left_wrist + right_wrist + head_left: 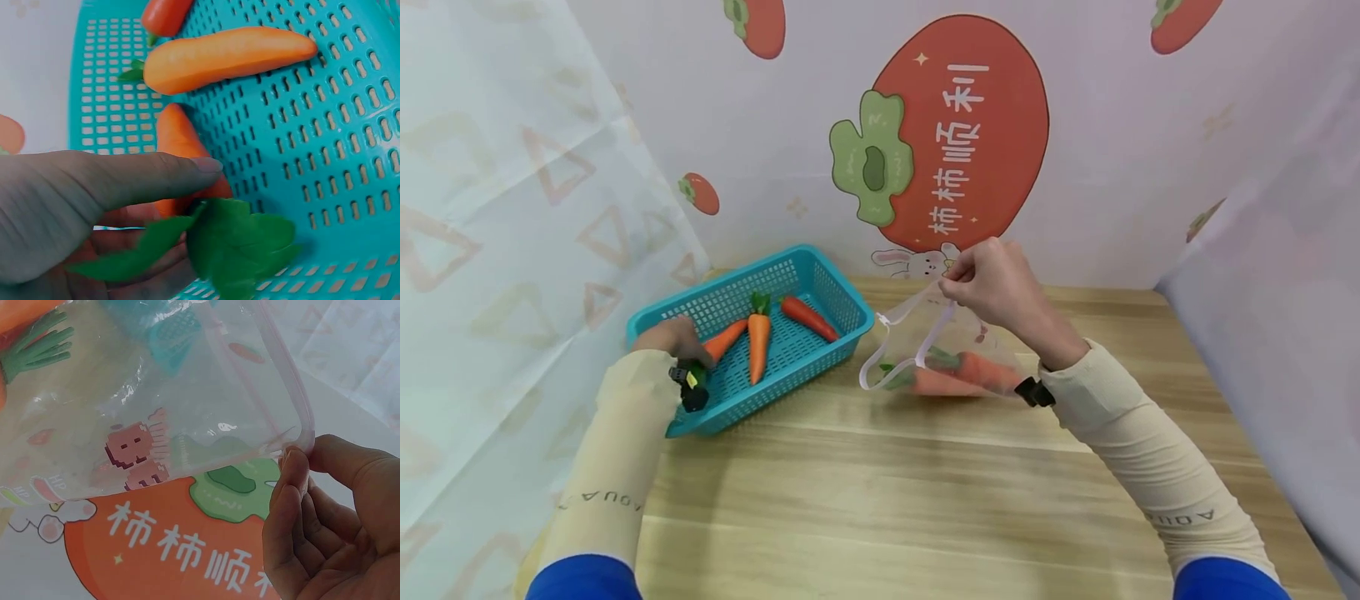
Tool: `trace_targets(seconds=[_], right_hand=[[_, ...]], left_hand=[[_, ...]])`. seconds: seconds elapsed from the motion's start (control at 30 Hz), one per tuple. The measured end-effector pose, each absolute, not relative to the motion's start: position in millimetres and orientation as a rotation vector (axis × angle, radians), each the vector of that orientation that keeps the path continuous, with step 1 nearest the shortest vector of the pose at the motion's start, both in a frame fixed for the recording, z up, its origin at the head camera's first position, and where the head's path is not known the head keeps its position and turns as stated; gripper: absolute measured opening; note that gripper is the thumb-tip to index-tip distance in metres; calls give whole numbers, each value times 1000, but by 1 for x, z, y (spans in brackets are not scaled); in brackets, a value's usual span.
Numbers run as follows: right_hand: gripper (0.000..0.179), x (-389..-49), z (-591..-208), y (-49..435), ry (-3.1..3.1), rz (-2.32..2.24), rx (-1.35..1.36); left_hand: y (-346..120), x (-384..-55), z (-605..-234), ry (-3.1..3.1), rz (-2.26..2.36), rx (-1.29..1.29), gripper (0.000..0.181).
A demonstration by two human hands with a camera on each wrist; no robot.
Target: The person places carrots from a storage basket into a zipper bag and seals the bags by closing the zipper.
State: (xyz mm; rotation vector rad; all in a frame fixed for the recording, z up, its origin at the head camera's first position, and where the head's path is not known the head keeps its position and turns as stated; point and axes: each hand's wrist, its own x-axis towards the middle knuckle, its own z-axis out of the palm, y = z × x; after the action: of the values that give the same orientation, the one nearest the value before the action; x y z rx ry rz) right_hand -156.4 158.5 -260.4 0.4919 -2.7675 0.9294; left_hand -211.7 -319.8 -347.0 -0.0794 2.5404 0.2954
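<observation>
In the teal basket [799, 375], my left hand [672, 336] grips an orange carrot [178, 134]. Its thumb lies across the carrot near the green leafy top [244, 247], and the other fingers are behind it. A lighter orange carrot [758, 343] and a red-orange carrot [807, 317] lie beside it in the basket. My right hand [1000, 283] pinches the upper edge of a clear zip bag [206, 419] between thumb and fingers, lifting that corner. The mouth of the bag gapes toward the basket. Inside the bag lie carrots [988, 371] with green tops.
A wooden table [850, 500] carries the basket and bag. Behind it stands a wall covering [790, 150] printed with persimmons. Pale sheets hang at the left [497, 250] and right [1262, 275].
</observation>
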Motion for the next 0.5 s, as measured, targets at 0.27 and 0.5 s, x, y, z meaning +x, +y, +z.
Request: trace_targets(seconds=[0.27, 0.5], right_hand=[[15, -157, -258, 160, -2778, 927, 494], [16, -155, -258, 162, -2778, 945, 496]], left_hand=[[-323, -209, -338, 2693, 386, 15, 49], [-323, -201, -324, 2819, 386, 113, 28]])
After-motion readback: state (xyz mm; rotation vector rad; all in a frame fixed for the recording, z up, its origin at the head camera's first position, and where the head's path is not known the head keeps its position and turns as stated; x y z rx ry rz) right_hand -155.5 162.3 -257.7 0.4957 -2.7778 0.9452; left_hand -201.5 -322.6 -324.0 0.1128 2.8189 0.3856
